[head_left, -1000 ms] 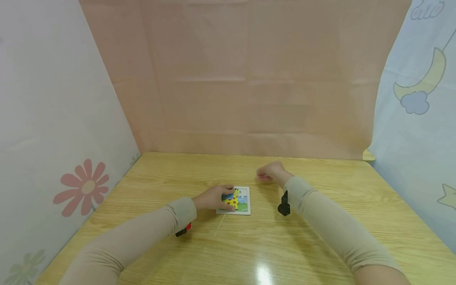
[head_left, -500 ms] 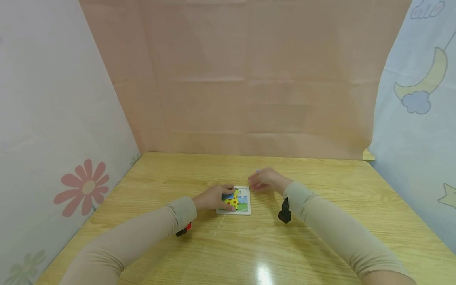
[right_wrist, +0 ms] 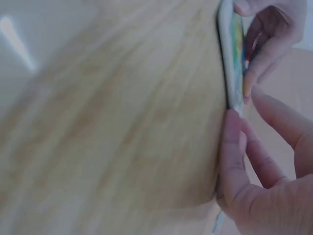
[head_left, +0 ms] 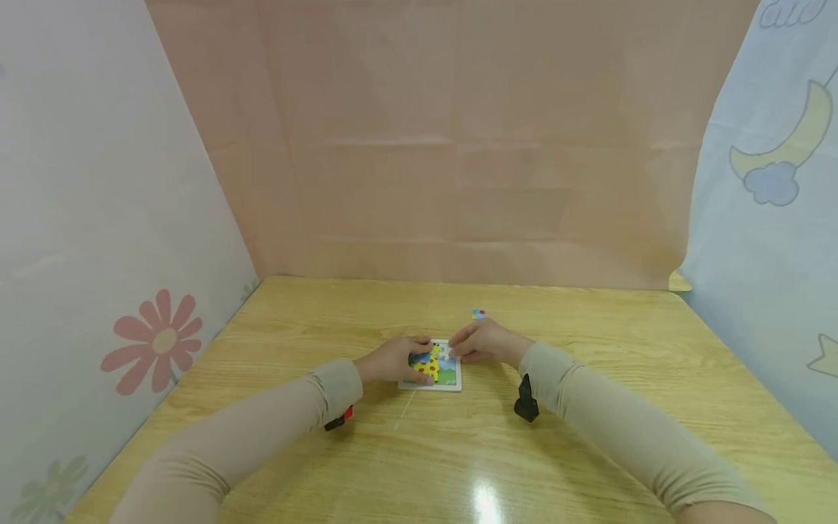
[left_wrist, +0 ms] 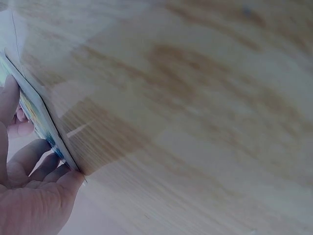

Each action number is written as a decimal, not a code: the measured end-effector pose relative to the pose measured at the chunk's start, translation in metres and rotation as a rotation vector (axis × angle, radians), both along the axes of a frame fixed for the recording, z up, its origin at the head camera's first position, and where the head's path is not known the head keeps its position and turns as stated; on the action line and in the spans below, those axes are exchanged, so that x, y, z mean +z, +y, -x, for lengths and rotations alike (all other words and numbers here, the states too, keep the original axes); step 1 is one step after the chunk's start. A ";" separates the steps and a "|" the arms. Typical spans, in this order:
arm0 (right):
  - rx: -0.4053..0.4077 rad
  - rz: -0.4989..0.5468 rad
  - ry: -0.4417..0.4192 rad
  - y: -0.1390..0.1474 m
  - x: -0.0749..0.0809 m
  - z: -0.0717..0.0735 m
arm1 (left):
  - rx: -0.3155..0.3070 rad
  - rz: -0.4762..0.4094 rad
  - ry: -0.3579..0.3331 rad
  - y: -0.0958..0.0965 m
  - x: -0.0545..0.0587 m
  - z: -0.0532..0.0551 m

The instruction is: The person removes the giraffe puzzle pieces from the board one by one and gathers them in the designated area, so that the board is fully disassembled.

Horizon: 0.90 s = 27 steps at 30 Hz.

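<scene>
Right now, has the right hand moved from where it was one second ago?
Yes: against the giraffe puzzle board, the right hand has come left and down in the head view, to the board's far right corner.

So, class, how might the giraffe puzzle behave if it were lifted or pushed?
The giraffe puzzle is probably stiff: its white border looks straight and unbent. Lying flat on the table, it would likely slide rather than roll or tip. Tilting might spill parts, as a small printed piece lies loose beyond it.
</scene>
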State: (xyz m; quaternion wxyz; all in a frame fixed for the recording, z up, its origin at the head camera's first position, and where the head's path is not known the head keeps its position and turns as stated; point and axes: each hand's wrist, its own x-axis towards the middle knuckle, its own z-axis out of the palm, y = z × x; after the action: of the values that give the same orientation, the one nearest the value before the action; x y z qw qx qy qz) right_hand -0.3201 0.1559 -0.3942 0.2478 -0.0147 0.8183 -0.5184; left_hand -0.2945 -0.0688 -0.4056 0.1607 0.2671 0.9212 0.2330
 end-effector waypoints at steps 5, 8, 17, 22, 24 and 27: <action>0.014 -0.133 0.077 -0.002 -0.002 -0.005 | -0.010 -0.002 0.006 0.000 0.000 0.001; 0.035 -0.165 0.112 -0.002 -0.002 -0.007 | -0.006 -0.005 -0.004 -0.001 -0.001 0.001; 0.052 -0.144 0.185 -0.004 -0.004 -0.009 | 0.054 -0.017 0.059 0.006 -0.005 0.002; 0.045 -0.174 0.206 -0.006 -0.007 -0.010 | 0.081 -0.036 0.067 0.009 -0.005 -0.002; 0.039 -0.166 0.199 -0.006 -0.009 -0.011 | 0.083 -0.045 0.056 0.009 -0.004 -0.005; 0.036 -0.163 0.210 -0.006 -0.012 -0.011 | 0.081 -0.059 0.047 0.010 -0.003 -0.008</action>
State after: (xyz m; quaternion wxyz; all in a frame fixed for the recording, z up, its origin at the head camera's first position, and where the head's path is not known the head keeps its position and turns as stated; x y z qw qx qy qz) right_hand -0.3091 0.1503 -0.4057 0.1706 -0.0633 0.8787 -0.4414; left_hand -0.2865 -0.0589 -0.4087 0.1215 0.2397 0.9274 0.2602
